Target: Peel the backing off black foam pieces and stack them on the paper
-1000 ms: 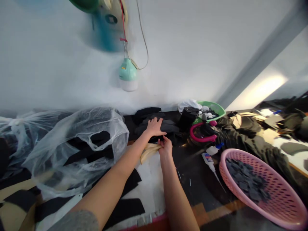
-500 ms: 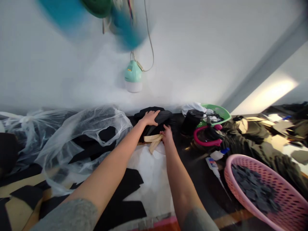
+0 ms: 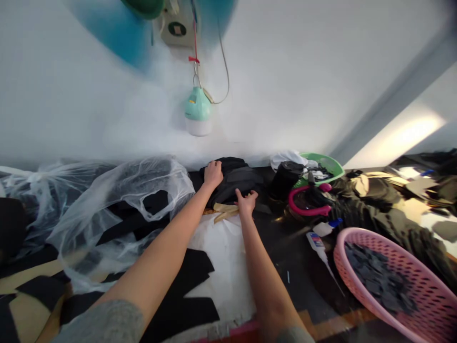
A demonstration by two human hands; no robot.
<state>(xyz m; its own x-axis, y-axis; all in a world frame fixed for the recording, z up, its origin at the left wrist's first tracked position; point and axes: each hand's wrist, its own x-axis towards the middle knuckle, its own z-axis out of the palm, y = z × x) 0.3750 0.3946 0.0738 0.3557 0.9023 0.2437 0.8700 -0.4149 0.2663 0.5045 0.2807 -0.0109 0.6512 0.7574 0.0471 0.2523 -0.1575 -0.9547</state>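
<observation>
A pile of black cut pieces (image 3: 237, 178), which look like fabric, lies against the wall at the back of the table. On the pile's left side rests my left hand (image 3: 213, 174), its fingers curled over the black material. My right hand (image 3: 246, 204) is at the front edge of the pile, thumb and fingers apart; a small yellowish bit shows between them. Beside its wrist, tan strips (image 3: 225, 209) stick out from under the pile. White sheeting (image 3: 223, 247) covers the table between my forearms.
Clear plastic bags (image 3: 117, 190) with black pieces lie left. To the right are a black cylinder (image 3: 285, 178), a green basket (image 3: 332, 164), a pink curved tool (image 3: 298, 209), a glue bottle (image 3: 316, 242) and a pink basket (image 3: 396, 247). A lamp (image 3: 198, 112) hangs above; a blue-bladed fan (image 3: 117, 33) spins.
My left hand has shifted left on the pile, and its spread fingers have curled. My right hand has opened beside the tan strips and moved slightly down. The pile's top pieces lie differently.
</observation>
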